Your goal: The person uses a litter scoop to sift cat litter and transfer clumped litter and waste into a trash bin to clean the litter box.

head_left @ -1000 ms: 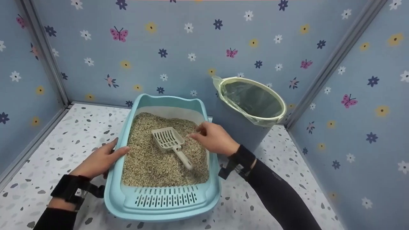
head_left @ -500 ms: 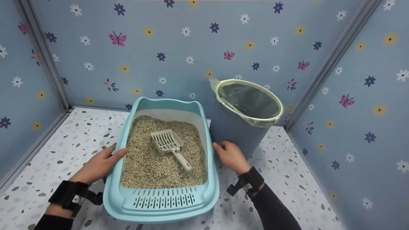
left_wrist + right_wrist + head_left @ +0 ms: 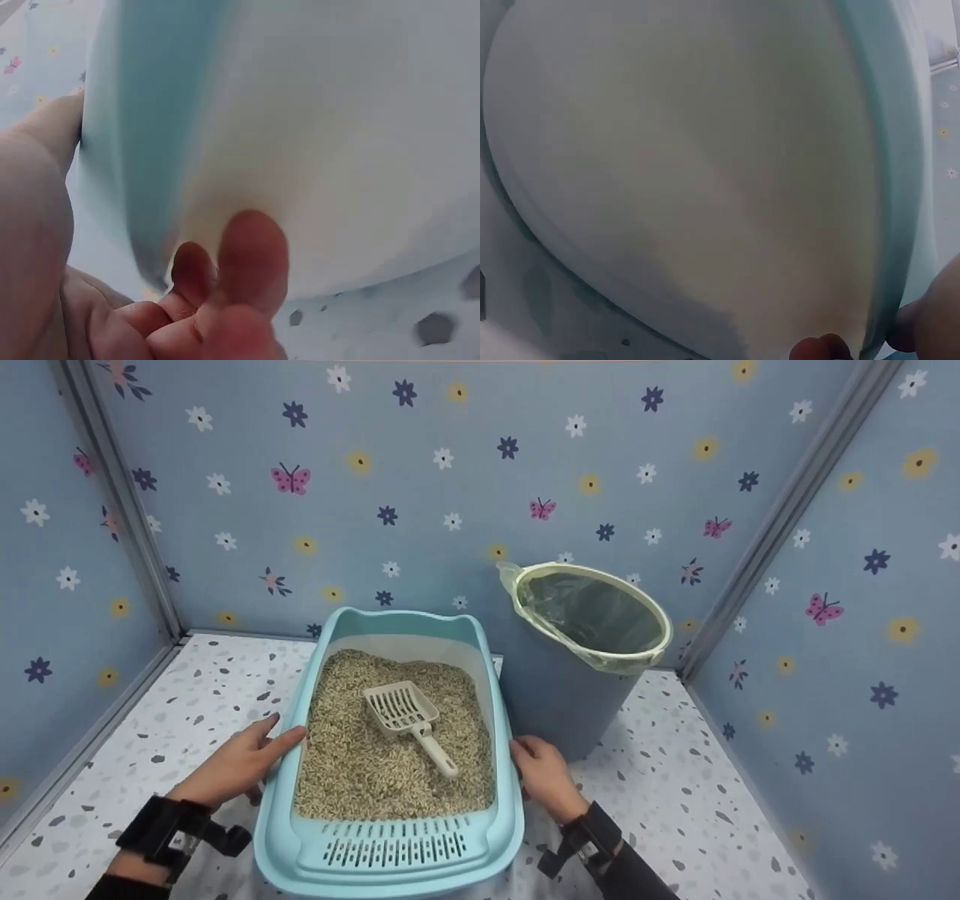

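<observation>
Holds the blue litter box (image 3: 390, 877) by its two long sides on the spotted surface (image 3: 217, 682), with the left hand (image 3: 229, 765) partly spread, its thumb on top of the box's left rim and its fingers bent underneath, and with the right hand (image 3: 547, 776) more curled, gripping the box's right rim. Has a pale scoop (image 3: 421, 730) lying on the grainy litter (image 3: 360, 780) inside the box, and a gray-blue bin (image 3: 570, 697) with a see-through bag (image 3: 626, 664) just right of the box's back half.
</observation>
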### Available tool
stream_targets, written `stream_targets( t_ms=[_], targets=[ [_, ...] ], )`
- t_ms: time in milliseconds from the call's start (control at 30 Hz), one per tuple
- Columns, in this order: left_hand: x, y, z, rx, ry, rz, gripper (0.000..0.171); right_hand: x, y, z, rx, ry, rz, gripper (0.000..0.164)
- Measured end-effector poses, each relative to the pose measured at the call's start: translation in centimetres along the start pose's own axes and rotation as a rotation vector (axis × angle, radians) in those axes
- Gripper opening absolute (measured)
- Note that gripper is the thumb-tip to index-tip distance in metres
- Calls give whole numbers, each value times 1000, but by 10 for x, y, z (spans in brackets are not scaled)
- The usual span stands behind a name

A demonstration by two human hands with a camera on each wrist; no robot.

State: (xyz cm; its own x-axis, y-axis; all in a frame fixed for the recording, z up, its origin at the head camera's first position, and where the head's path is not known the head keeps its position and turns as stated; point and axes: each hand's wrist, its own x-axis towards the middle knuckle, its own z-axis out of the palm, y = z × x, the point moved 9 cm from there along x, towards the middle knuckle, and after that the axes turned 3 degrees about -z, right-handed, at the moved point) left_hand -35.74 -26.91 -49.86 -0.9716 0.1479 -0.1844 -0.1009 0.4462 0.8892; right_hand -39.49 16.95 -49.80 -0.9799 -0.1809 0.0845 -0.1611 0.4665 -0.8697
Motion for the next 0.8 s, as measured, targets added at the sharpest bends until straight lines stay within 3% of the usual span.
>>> stream_targets(
  t_ms=[200,433,600,800],
  targets=[
    [8,7,-3,2,-9,31,96,-5,7,5,154,-24,30,44],
    [-20,12,15,29,-97,75,91,-5,14,16,422,-95,107,47],
    [-33,16,17,95,-125,54,102,-7,14,15,462,-82,116,45],
    [-24,19,16,110,-231,76,100,-15,12,23,523,-78,116,42]
  ],
)
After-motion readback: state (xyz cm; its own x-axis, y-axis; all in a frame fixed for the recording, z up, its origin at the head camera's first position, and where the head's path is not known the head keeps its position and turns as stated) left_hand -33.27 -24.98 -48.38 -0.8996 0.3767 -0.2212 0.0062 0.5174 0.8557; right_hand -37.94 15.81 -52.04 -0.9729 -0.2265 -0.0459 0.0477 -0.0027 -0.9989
